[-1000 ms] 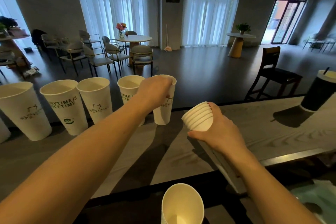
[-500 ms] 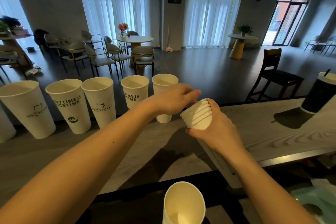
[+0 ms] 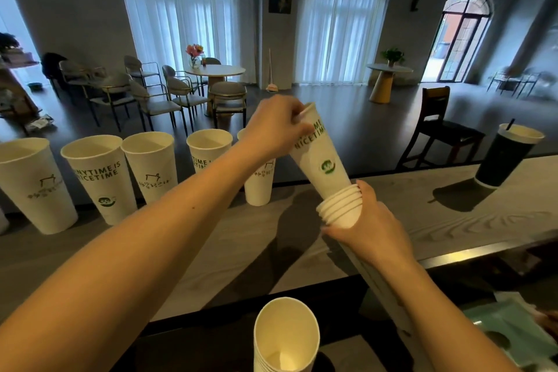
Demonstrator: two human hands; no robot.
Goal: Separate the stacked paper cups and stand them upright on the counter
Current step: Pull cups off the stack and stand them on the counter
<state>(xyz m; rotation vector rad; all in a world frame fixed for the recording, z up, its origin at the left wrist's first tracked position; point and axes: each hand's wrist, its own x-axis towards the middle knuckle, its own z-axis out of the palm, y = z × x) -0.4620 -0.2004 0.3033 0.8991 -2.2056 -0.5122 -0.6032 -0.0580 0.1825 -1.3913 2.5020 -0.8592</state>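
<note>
Above the counter (image 3: 453,220), in the head view, the left hand (image 3: 276,127) pinches the rim of one paper cup (image 3: 320,157) and draws it out of the stack (image 3: 341,208). Its fingers are curled tight on the rim, with the thumb side pressed against the wall of the cup. The right hand (image 3: 371,232) wraps around the stack just below the ringed rims, its fingers closed around the nested cups. The lower part of the stack runs down under the right forearm.

To do this step well, I think the pull should go straight along the axis of the stack, not sideways, so the thin rim does not bend. The right hand should grip firmly enough that the next cup does not come out together with the first one. A small twist may help if the cups stick. After that, the free cup needs to be turned base down and set in the open place to the right of the row.

The cup is tall, white and tapered, tilted to the left, with green letters and a round green logo. Most of its body is already out; only the base sits inside the stack. Five similar standing cups (image 3: 99,175) are upright along the far edge of the counter. A second stack (image 3: 285,341) lies near the bottom edge, mouth toward the camera. A dark cup with a straw (image 3: 507,157) stands at the right, well apart.
</note>
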